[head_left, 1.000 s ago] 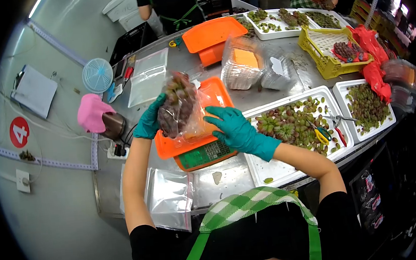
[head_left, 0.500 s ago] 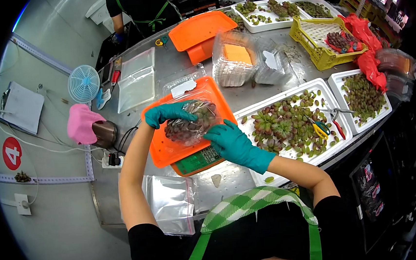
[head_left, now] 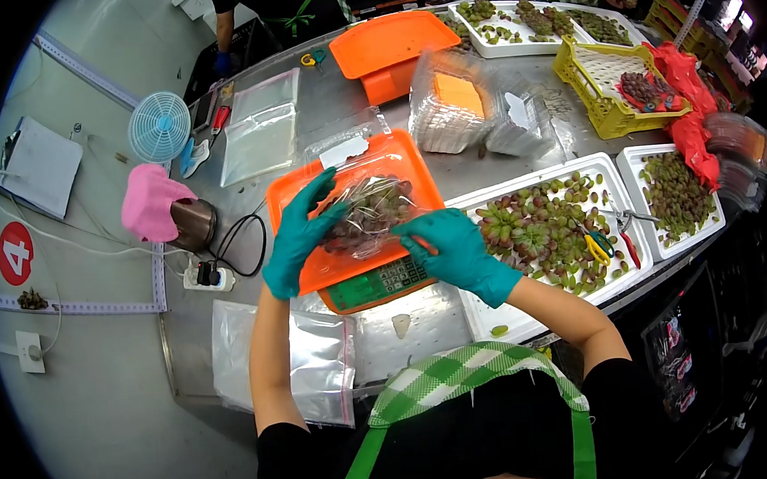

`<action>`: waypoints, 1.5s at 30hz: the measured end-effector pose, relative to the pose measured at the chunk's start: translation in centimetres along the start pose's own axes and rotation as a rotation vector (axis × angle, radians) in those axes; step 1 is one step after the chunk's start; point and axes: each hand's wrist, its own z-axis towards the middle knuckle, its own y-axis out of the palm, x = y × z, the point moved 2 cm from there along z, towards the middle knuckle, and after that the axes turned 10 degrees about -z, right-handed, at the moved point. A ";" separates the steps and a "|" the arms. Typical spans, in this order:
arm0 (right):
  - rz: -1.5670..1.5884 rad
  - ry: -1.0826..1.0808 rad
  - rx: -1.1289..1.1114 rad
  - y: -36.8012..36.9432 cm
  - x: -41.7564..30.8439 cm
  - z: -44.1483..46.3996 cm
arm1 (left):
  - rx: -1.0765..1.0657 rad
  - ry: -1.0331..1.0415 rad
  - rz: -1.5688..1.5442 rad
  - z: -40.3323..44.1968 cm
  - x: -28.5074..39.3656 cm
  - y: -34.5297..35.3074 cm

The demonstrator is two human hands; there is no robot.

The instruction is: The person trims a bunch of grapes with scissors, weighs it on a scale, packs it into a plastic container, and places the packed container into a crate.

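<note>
A clear plastic box of dark grapes (head_left: 370,212), its lid (head_left: 344,143) folded back, rests on the orange tray (head_left: 412,167) of a scale with a green display (head_left: 356,288). My left hand (head_left: 305,232), in a teal glove, is at the box's left side with thumb and fingers apart, the fingertips over its edge. My right hand (head_left: 461,250), also gloved, pinches clear film at the right edge of the grapes. To the right, a white tray (head_left: 618,180) holds loose grapes, a bunch and yellow-handled scissors (head_left: 598,248).
Stacked clear boxes (head_left: 452,103), a second orange scale (head_left: 393,45) and a yellow crate (head_left: 613,120) stand behind. Plastic bags (head_left: 259,141) lie at the back left, more bags (head_left: 313,353) in front. A pink cloth (head_left: 152,204) is at the left. Two other people work across the table.
The grapes, lifted in my hands a second ago, now rest on the scale. My left hand has shifted from above the grapes to the box's left side and opened.
</note>
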 end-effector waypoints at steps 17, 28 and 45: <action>-0.007 0.330 0.204 7.7 5.0 7.5 | 0.429 0.058 -0.032 -5.6 -6.8 0.0; 0.250 0.366 0.278 9.7 5.8 6.4 | 0.206 -0.219 -0.358 5.4 -10.5 -8.1; 1.098 0.702 0.474 10.0 8.0 5.3 | 0.401 -0.118 -0.531 -3.4 1.9 1.7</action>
